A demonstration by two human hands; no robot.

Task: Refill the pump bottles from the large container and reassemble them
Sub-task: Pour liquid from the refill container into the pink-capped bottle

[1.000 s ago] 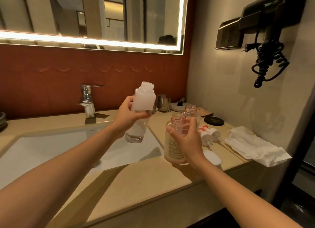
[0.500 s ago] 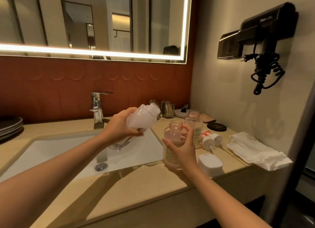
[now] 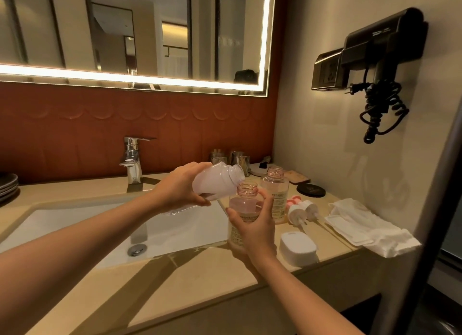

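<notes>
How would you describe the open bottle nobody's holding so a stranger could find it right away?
Start at the sink and go right along the beige counter. Past the right hand, which grips one pink-necked bottle, a second clear bottle stands capless. It alone is untouched, just left of two pump heads lying down.

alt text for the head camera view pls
At a bathroom counter, the left hand holds a large container tilted toward the open neck of a pump bottle held by the right hand. A second open bottle and detached pump heads sit nearby.
</notes>
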